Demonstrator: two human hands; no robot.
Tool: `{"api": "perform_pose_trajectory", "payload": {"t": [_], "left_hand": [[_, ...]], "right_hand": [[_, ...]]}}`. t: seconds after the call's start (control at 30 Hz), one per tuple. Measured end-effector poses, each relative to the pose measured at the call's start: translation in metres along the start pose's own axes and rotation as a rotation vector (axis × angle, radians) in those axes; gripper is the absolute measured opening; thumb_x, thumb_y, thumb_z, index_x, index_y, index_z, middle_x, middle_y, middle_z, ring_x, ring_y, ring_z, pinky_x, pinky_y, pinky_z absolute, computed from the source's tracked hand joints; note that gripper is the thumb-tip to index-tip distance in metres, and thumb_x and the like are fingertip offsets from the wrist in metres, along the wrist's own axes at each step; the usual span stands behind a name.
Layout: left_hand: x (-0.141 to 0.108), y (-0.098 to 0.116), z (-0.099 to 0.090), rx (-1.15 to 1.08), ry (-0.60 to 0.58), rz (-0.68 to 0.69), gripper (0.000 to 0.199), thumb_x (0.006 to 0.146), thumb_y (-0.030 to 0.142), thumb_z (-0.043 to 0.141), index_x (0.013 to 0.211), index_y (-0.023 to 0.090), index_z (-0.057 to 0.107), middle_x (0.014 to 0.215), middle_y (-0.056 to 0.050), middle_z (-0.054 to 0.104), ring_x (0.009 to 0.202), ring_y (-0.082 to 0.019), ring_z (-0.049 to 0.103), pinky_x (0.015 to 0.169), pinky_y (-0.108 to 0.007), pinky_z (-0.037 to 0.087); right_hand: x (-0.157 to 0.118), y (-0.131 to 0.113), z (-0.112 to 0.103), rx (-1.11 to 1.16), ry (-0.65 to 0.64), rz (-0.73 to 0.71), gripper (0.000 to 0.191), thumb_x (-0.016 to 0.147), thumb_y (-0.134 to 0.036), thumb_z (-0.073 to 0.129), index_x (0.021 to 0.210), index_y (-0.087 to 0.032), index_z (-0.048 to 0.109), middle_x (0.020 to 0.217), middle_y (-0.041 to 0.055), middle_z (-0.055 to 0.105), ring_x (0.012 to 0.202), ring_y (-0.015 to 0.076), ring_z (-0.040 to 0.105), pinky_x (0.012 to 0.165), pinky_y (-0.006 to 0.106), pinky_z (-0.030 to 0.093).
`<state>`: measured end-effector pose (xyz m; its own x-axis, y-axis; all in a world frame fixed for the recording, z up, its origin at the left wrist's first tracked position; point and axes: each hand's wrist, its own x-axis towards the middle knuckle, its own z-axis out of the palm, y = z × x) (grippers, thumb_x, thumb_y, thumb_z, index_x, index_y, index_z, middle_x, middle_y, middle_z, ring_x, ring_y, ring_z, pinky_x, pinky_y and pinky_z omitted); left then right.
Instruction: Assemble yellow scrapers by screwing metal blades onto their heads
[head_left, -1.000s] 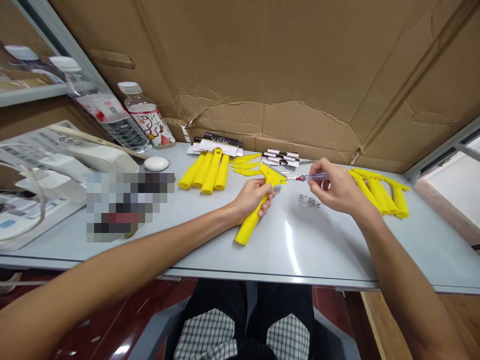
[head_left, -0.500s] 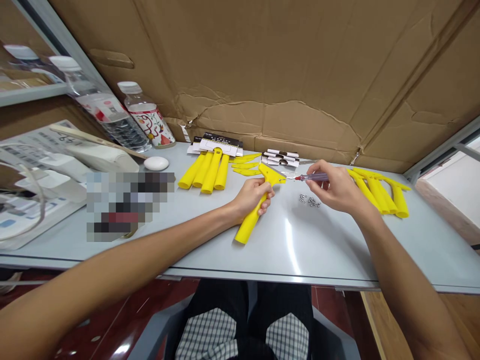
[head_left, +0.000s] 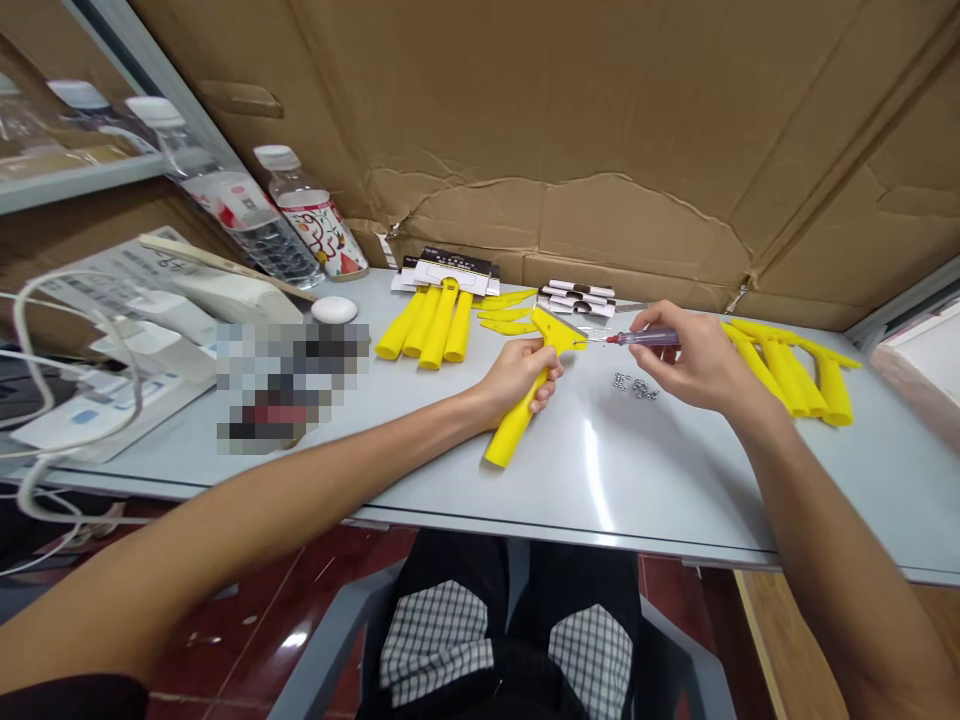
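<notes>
My left hand (head_left: 519, 382) is wrapped around the neck of a yellow scraper (head_left: 513, 430), whose hollow handle slants down toward the table's front edge. My right hand (head_left: 697, 358) grips a screwdriver (head_left: 651, 339) with a clear purplish handle. Its thin shaft points left, and the tip is at the right end of the scraper's head; whether a screw sits there is too small to tell. Small metal screws (head_left: 636, 386) lie in a loose pile below the screwdriver. Just behind the scraper are flat yellow blade-shaped pieces (head_left: 504, 314).
Several yellow scrapers with card tags (head_left: 435, 335) lie left of centre, and folded cards (head_left: 577, 297) lie behind. More yellow scrapers (head_left: 799, 375) rest at the right. Bottles (head_left: 319, 220), a white oval object (head_left: 334, 309) and white cables (head_left: 79, 350) occupy the left. Cardboard (head_left: 555, 110) walls the back.
The whole view has shifted, so most things appear farther right and slightly higher. Both hands keep their holds, and the screwdriver tip stays at the scraper's head.
</notes>
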<state>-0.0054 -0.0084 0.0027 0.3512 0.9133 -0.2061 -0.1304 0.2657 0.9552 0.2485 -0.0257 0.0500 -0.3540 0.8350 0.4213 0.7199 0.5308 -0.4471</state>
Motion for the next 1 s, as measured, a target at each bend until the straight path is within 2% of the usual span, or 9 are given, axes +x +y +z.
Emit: {"api": "perform_pose_trajectory", "payload": {"t": [0.17,0.27,0.4,0.5,0.67,0.73,0.83,0.9,1.0], "left_hand": [[-0.0014,0.0014,0.0015,0.018,0.001,-0.012,0.014,0.080,0.016,0.062,0.072,0.020,0.050,0.056,0.005,0.049,0.035,-0.006,0.039,0.033,-0.019,0.033],[-0.0008,0.0002,0.0010,0.025,-0.011,0.006,0.013,0.079,0.018,0.063,0.073,0.020,0.051,0.056,0.005,0.049,0.036,-0.006,0.040,0.033,-0.019,0.033],[0.0003,-0.0011,0.0000,0.028,0.000,0.002,0.014,0.077,0.019,0.065,0.075,0.020,0.051,0.058,0.006,0.050,0.037,-0.006,0.039,0.034,-0.019,0.033],[0.0007,-0.0019,-0.0001,0.021,-0.006,0.007,0.015,0.077,0.020,0.066,0.075,0.020,0.051,0.060,0.005,0.051,0.038,-0.005,0.041,0.033,-0.019,0.033],[0.0000,-0.0018,0.0013,0.005,-0.008,0.016,0.013,0.075,0.018,0.064,0.072,0.019,0.052,0.064,0.004,0.052,0.039,-0.006,0.043,0.033,-0.020,0.034],[-0.0002,-0.0012,0.0016,0.003,-0.004,0.014,0.012,0.076,0.017,0.064,0.072,0.019,0.053,0.064,0.004,0.052,0.040,-0.006,0.043,0.033,-0.020,0.034],[-0.0002,-0.0004,0.0014,0.006,0.003,0.005,0.012,0.076,0.017,0.064,0.073,0.019,0.053,0.065,0.004,0.053,0.040,-0.006,0.042,0.034,-0.020,0.035],[-0.0001,-0.0001,0.0010,0.001,0.006,-0.005,0.013,0.076,0.016,0.065,0.074,0.019,0.052,0.064,0.004,0.053,0.040,-0.006,0.042,0.034,-0.020,0.035],[-0.0002,0.0001,0.0007,-0.010,0.012,-0.008,0.013,0.077,0.016,0.064,0.075,0.020,0.051,0.065,0.004,0.053,0.041,-0.006,0.042,0.034,-0.019,0.034]], "right_hand": [[0.0018,0.0009,-0.0002,0.014,-0.008,0.028,0.015,0.099,-0.037,0.070,0.099,-0.022,0.072,0.074,0.0033,0.074,0.060,0.0181,0.066,0.062,0.033,0.049],[0.0019,-0.0015,-0.0010,-0.004,0.003,0.012,0.015,0.099,-0.037,0.070,0.095,-0.023,0.071,0.073,0.0024,0.074,0.059,0.0168,0.064,0.062,0.032,0.048],[0.0012,-0.0027,-0.0006,0.002,-0.001,-0.010,0.011,0.095,-0.032,0.070,0.101,-0.024,0.067,0.073,0.0004,0.071,0.058,0.0159,0.060,0.058,0.030,0.046],[0.0015,-0.0018,0.0000,-0.001,0.008,0.000,0.010,0.096,-0.033,0.069,0.099,-0.023,0.066,0.073,0.0011,0.070,0.057,0.0158,0.059,0.056,0.030,0.045],[0.0027,-0.0003,-0.0008,-0.057,0.021,0.029,0.024,0.102,-0.041,0.064,0.086,-0.023,0.066,0.061,-0.0003,0.064,0.050,0.0152,0.054,0.057,0.033,0.043],[0.0022,0.0004,-0.0014,-0.061,0.013,0.029,0.019,0.101,-0.040,0.066,0.091,-0.024,0.065,0.062,-0.0012,0.064,0.051,0.0159,0.055,0.058,0.033,0.044],[0.0006,0.0012,-0.0016,-0.033,0.011,0.016,0.016,0.095,-0.034,0.072,0.102,-0.025,0.060,0.076,0.0004,0.071,0.059,0.0177,0.062,0.059,0.032,0.047],[0.0002,0.0016,-0.0014,-0.021,0.013,0.011,0.015,0.095,-0.032,0.071,0.102,-0.025,0.060,0.081,0.0018,0.072,0.062,0.0180,0.063,0.059,0.032,0.047],[0.0012,0.0018,-0.0007,-0.020,0.021,0.013,0.013,0.099,-0.037,0.068,0.098,-0.025,0.063,0.075,0.0016,0.071,0.059,0.0177,0.062,0.058,0.032,0.046]]}}
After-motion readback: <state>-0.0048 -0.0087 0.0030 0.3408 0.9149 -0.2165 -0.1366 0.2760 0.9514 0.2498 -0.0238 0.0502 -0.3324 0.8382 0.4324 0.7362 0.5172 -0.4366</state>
